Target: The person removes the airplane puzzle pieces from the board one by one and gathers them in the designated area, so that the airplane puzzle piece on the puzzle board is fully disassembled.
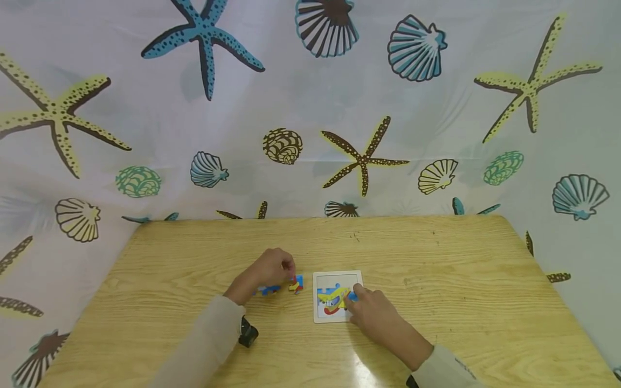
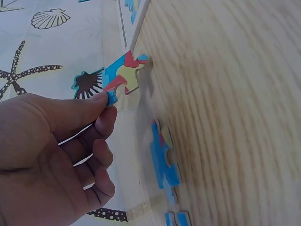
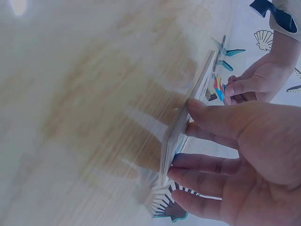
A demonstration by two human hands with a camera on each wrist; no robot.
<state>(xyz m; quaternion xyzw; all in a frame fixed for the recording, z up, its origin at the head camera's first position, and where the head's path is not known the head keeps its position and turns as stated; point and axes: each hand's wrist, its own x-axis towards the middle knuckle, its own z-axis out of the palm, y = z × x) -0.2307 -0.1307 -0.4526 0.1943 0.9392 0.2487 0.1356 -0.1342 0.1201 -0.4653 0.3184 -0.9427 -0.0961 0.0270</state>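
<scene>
My left hand (image 1: 273,265) pinches a blue, red and yellow jigsaw piece (image 2: 123,71) between thumb and index finger, just left of the puzzle tray. The other fingers curl loosely below. The square, white-rimmed puzzle tray (image 1: 332,321) lies flat on the table, with a yellow airplane picture (image 1: 335,300) partly assembled in it; its upper part shows pale backing. At the tray's right side rests my right hand (image 1: 377,315), its thumb and fingertips touching the edge and the pieces there. More blue jigsaw pieces (image 2: 164,162) lie loose below the left hand.
A wood-grain table (image 1: 461,269) carries the puzzle. Behind and beside it hangs a pale cloth (image 1: 233,124) printed with starfish and shells. A black band (image 1: 248,332) sits at the left wrist, by the light sleeve (image 1: 206,337).
</scene>
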